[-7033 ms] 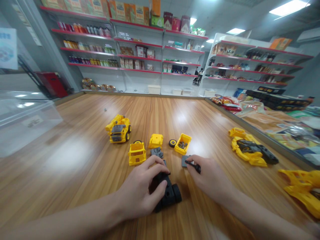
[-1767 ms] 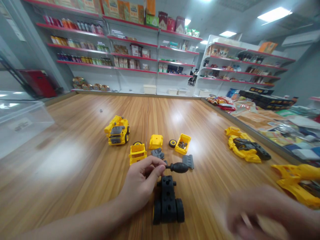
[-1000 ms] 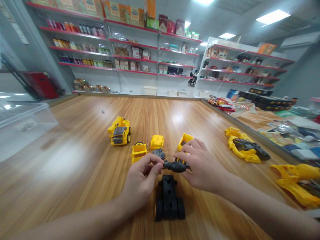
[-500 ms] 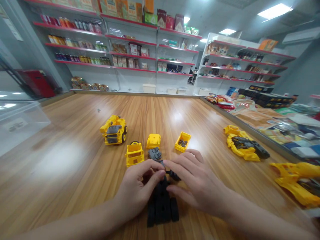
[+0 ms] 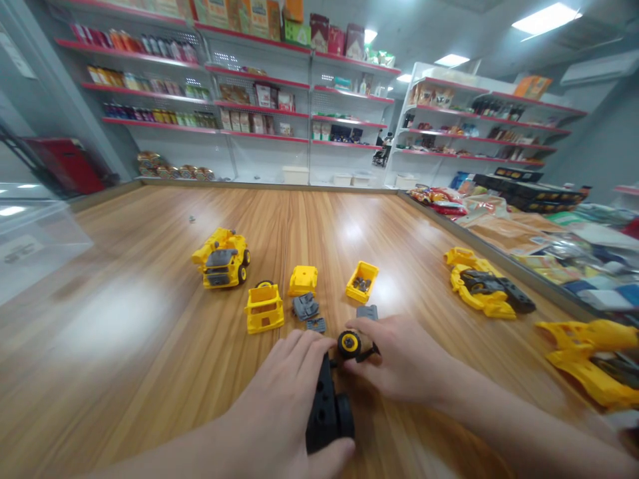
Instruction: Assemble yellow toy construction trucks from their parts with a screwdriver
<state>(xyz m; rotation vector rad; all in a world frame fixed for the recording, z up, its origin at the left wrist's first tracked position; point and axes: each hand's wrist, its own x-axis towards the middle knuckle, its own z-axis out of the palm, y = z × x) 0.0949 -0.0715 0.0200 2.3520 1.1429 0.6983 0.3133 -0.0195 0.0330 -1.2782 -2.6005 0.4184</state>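
My left hand (image 5: 287, 402) grips a black toy chassis (image 5: 327, 409), tipped on its side on the wooden table (image 5: 150, 332). My right hand (image 5: 399, 362) pinches a small wheel with a yellow hub (image 5: 348, 344) against the chassis's front end, and a black tool tip shows under its fingers. Just beyond lie small grey parts (image 5: 305, 307), a grey plate (image 5: 367, 312), a yellow cab piece (image 5: 303, 280), a yellow truck bed (image 5: 263, 308) and a yellow tray of screws (image 5: 362, 281).
An assembled yellow toy truck (image 5: 220, 258) stands at the left. Yellow and black toy pieces (image 5: 482, 291) lie at the right, more yellow parts (image 5: 594, 359) near the table's right edge. A clear plastic box (image 5: 30, 246) is far left. Store shelves (image 5: 279, 100) line the back.
The chassis has been tipped from its wheels onto its side under my left hand. My right hand has brought a yellow-hubbed wheel to its front end; the screwdriver my left hand pinched is mostly out of sight.
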